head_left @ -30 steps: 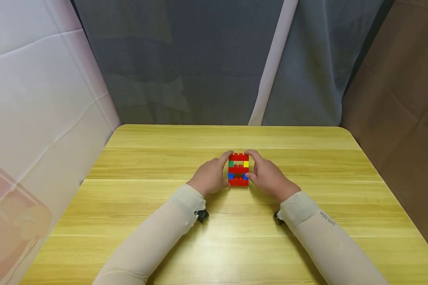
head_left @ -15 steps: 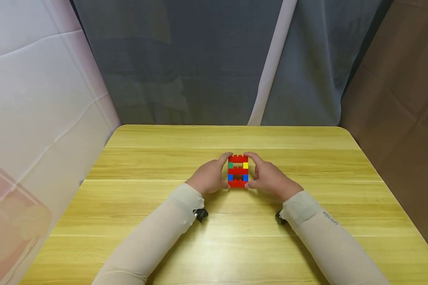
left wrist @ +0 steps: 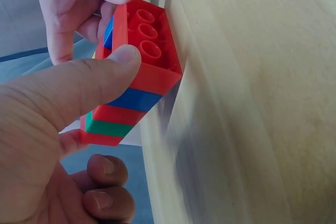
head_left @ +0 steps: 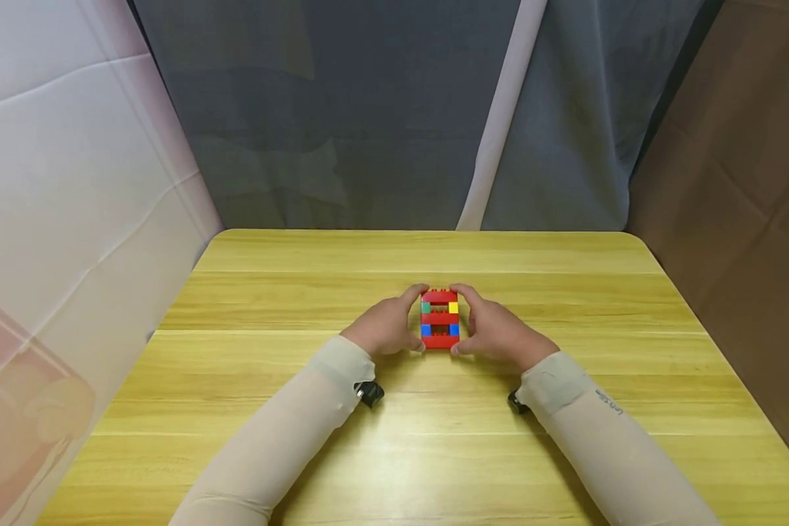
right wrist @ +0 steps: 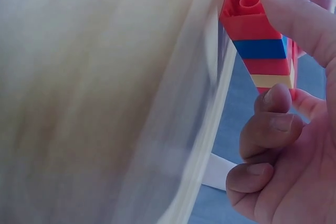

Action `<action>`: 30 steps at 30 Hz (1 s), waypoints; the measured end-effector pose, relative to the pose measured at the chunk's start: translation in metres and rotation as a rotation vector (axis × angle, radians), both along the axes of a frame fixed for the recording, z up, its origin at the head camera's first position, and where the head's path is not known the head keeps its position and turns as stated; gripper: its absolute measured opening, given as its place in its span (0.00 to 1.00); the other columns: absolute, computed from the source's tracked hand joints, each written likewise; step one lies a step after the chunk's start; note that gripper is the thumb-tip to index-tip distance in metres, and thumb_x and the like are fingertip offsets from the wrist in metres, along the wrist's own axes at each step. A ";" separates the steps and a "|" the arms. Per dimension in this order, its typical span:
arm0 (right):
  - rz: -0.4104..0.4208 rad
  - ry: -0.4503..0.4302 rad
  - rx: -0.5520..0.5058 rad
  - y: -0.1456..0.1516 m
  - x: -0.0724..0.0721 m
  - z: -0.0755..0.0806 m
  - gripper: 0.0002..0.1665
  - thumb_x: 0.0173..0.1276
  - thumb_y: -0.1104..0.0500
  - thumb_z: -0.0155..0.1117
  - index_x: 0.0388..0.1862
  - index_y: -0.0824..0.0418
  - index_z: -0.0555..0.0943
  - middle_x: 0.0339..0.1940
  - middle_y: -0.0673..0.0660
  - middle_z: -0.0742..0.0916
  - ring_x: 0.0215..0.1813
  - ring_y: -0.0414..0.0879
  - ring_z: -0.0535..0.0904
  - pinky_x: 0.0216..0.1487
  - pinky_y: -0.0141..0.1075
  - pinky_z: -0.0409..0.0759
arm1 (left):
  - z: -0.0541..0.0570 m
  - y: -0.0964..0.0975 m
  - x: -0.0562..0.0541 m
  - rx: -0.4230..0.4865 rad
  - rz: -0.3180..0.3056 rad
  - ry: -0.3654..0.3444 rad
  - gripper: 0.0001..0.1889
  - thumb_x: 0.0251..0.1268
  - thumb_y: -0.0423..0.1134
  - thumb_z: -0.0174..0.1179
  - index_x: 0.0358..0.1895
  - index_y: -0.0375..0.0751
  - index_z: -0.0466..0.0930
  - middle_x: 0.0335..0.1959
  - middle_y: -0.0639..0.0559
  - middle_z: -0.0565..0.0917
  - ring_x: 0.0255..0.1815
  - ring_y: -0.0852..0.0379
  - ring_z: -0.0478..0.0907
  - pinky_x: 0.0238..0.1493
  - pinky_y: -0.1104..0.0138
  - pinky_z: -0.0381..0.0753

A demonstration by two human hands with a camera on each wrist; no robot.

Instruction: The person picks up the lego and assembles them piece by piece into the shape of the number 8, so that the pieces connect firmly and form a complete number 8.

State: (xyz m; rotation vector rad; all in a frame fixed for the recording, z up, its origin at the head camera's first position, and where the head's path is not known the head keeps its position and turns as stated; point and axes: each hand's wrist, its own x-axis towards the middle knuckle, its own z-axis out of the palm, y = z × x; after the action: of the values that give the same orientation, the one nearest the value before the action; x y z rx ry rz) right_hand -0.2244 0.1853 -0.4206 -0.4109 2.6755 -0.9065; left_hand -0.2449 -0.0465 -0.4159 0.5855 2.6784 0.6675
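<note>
Both hands hold one stack of toy building bricks (head_left: 440, 319) in the head view. Three long red bricks alternate with pairs of small ones, green and yellow in the upper gap, blue in the lower. My left hand (head_left: 386, 326) grips the left end, thumb at the bottom red brick (left wrist: 152, 80) and index finger at the top one. At the other end my right hand (head_left: 500, 332) holds it the same way. The wrist views show the hollow underside of the bottom brick, tilted off the tabletop. Whether any edge touches the table I cannot tell.
The wooden table (head_left: 315, 446) stretches out around both arms. A grey curtain (head_left: 368, 131) hangs behind its far edge, with white cloth (head_left: 85, 168) on the left and brown cloth (head_left: 730, 161) on the right. Each wrist carries a small black camera (head_left: 370, 394).
My right thumb has slid from the lower blue brick down to the bottom red brick. The stack has shifted slightly towards me. My left hand keeps its grip.
</note>
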 end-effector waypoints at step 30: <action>0.050 -0.215 -0.072 0.010 0.002 -0.005 0.62 0.58 0.48 0.85 0.86 0.45 0.59 0.36 0.58 0.80 0.38 0.52 0.75 0.38 0.41 0.74 | 0.002 -0.007 -0.001 -0.019 -0.017 -0.245 0.54 0.58 0.50 0.79 0.85 0.58 0.56 0.82 0.48 0.66 0.81 0.43 0.65 0.78 0.42 0.63</action>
State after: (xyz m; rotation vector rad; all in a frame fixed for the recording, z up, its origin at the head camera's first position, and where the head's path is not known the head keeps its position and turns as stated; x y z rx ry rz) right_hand -0.2221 0.1950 -0.4253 -0.3719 2.4329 -0.9758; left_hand -0.2455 -0.0531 -0.4136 0.4865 2.4475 0.6622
